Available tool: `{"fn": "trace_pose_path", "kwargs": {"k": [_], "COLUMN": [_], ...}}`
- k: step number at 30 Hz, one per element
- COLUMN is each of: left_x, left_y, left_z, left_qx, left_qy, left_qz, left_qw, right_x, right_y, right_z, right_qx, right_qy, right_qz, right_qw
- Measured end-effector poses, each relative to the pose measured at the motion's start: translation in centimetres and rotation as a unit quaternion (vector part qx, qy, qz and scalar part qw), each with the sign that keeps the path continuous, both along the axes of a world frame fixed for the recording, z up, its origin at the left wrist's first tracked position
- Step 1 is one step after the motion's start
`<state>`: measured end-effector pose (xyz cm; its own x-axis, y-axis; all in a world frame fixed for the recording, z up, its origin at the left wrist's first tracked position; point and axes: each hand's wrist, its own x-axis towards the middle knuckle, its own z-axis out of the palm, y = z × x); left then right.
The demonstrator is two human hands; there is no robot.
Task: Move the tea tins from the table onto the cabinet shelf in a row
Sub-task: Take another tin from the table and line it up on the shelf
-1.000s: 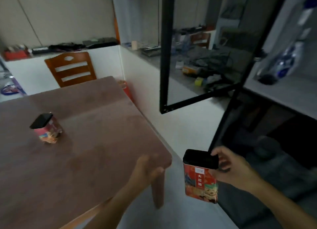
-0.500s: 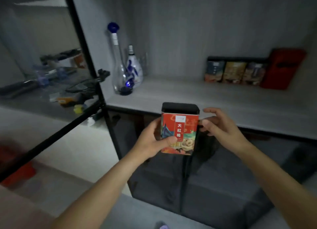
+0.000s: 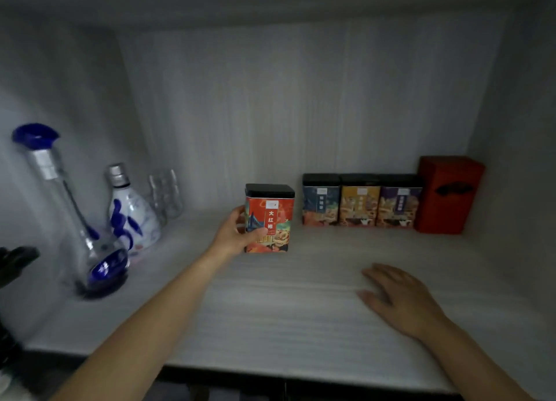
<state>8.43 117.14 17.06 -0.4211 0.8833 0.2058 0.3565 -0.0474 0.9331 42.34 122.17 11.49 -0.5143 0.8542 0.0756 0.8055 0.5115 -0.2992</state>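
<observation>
My left hand [image 3: 239, 233] grips a red tea tin [image 3: 272, 220] with a black lid, upright over the pale cabinet shelf [image 3: 270, 310], a little left of and nearer than the row at the back. That row holds a blue tin [image 3: 321, 200], a yellow tin [image 3: 358, 202] and a purple tin [image 3: 397, 203], side by side and touching. I cannot tell whether the red tin's base touches the shelf. My right hand [image 3: 400, 298] lies flat on the shelf at the front right, fingers spread, holding nothing.
A taller red box [image 3: 445, 194] stands right of the row against the side wall. On the left are a tall clear bottle with a blue cap [image 3: 75, 220], a white-and-blue bottle [image 3: 129, 214] and small glasses [image 3: 167, 194]. A black object [image 3: 15, 262] juts in at the left edge.
The view has swung from the table to the inside of the cabinet. The red tin passed from my right hand to my left and moved onto the shelf area; my right hand let go and rests flat.
</observation>
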Motion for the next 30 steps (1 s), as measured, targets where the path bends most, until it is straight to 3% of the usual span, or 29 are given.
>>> {"fn": "trace_pose_path", "kwargs": {"k": [4,12,24,30], "left_x": [-2.0,-3.5,-3.0,-1.6], "left_y": [6.1,12.6,15.1,14.3], "left_z": [-1.3,-4.1,-4.4,-4.0], "left_qx": [-0.011,0.003,0.012,-0.015], "left_qy": [0.017,-0.03,0.086,0.07], "left_qz": [-0.013,-0.005,0.004,0.008], "left_qw": [1.0,1.0,0.996,0.997], "right_x": [0.2,0.1,0.2,0.0], "right_y": [0.5,0.1,-0.1,-0.1], "right_z": [-0.7,-0.5,-0.4,-0.3], "right_qx": [0.013,0.026,0.025,0.03], "right_qy": [0.005,0.011,0.014,0.02], "right_qz": [0.0,-0.006,-0.003,-0.004], "right_qw": [1.0,1.0,1.0,0.999]}}
